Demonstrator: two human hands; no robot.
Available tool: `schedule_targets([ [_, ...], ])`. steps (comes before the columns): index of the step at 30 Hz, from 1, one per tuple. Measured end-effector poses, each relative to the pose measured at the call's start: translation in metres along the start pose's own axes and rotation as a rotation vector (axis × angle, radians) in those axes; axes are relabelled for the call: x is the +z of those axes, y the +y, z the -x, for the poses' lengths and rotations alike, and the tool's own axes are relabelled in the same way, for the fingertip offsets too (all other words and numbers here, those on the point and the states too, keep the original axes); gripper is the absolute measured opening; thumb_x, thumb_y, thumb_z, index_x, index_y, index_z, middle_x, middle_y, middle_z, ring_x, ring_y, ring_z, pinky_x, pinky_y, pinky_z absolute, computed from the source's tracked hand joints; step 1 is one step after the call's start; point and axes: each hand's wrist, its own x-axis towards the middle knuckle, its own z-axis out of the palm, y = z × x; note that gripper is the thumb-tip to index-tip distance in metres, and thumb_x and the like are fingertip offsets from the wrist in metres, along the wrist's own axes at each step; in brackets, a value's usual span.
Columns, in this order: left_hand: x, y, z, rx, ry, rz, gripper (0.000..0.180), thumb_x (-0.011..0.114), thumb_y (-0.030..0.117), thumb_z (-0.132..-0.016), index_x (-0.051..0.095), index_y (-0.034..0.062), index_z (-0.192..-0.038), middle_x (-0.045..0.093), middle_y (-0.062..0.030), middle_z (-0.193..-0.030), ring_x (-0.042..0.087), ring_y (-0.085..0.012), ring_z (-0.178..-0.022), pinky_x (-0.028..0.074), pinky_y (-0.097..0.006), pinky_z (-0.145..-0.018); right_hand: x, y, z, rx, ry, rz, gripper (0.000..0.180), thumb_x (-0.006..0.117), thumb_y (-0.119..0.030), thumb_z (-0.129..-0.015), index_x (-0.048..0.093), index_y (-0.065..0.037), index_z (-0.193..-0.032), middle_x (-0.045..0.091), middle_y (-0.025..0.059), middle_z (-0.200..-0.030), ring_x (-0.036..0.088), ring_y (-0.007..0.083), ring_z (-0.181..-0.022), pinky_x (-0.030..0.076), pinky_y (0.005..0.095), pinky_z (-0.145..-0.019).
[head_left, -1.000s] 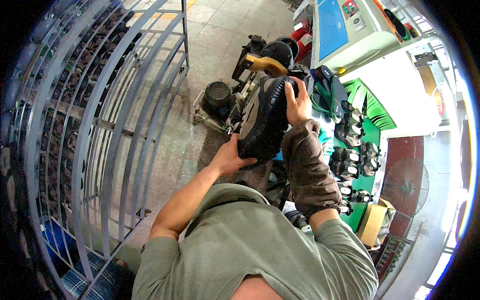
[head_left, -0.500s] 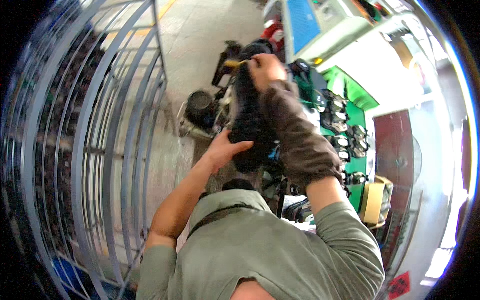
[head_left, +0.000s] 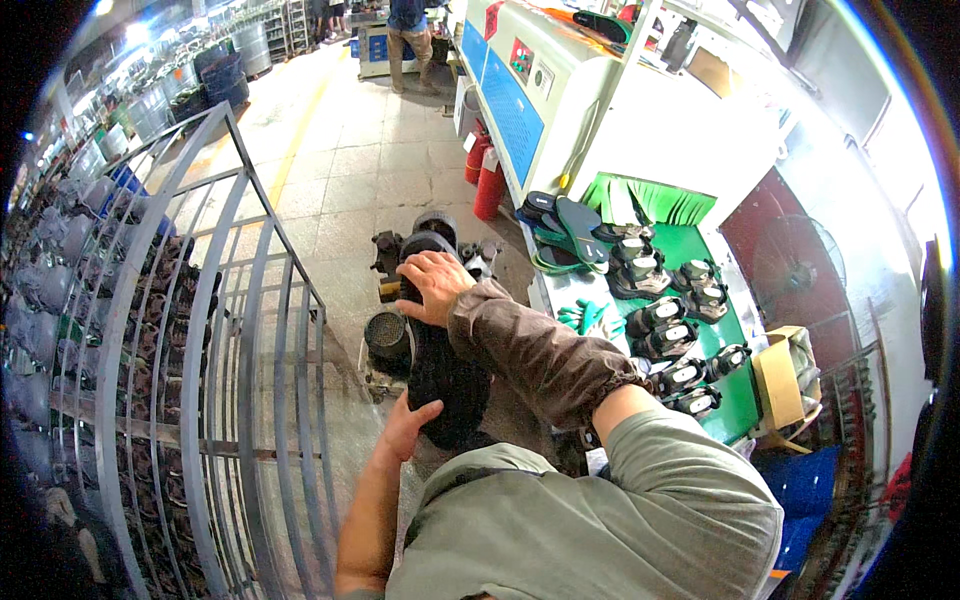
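A long black shoe (head_left: pixel 446 375) is in both my hands in front of my chest, with its far end over a small floor-standing machine (head_left: pixel 388 340) with motors. My left hand (head_left: pixel 404 425) grips the near end, thumb across the shoe and fingers hidden beneath. My right hand (head_left: pixel 436 287) wraps over the far part, fingers bent across its top; a brown sleeve cover (head_left: pixel 535 345) is on that forearm. Just beyond my right hand is a dark round wheel (head_left: pixel 436 225) of the machine. Whether the shoe touches it cannot be seen.
A grey metal rack (head_left: pixel 225 330) with bars stands at my left. On the right, a green-topped bench (head_left: pixel 725 395) carries several sandals (head_left: pixel 660 325), gloves (head_left: pixel 592 318) and dark slippers (head_left: pixel 565 232). Farther off are fire extinguishers (head_left: pixel 488 185), a large white machine (head_left: pixel 530 95) and a person (head_left: pixel 408 40).
The view has lifted, bringing in more of the far floor and the bench. Both hands still hold the shoe; my right hand now lies flatter over its top.
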Motion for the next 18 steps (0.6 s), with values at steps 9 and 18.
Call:
schedule_targets([
  [9, -0.016, -0.058, 0.004, 0.081, 0.045, -0.014, 0.076, 0.077, 0.018, -0.080, 0.038, 0.0025, -0.144, 0.053, -0.0099, -0.135, 0.050, -0.0230, -0.123, 0.038, -0.038, -0.106, -0.037, -0.049, 0.018, -0.053, 0.001, -0.033, 0.068, 0.072, -0.047, -0.078, 0.053, -0.003, -0.127, 0.051, 0.0170, -0.129, 0.043, 0.0350, -0.128, 0.032, 0.0480, -0.109],
  [18, -0.012, -0.053, 0.014, 0.125, 0.045, -0.176, 0.078, 0.081, 0.014, -0.077, 0.038, 0.0030, -0.141, 0.054, -0.0099, -0.132, 0.051, -0.0213, -0.120, 0.040, -0.037, -0.104, -0.067, -0.080, 0.039, -0.065, 0.077, -0.001, 0.066, 0.074, -0.041, -0.075, 0.054, -0.005, -0.126, 0.049, 0.0189, -0.131, 0.044, 0.0364, -0.128, 0.034, 0.0480, -0.107],
])
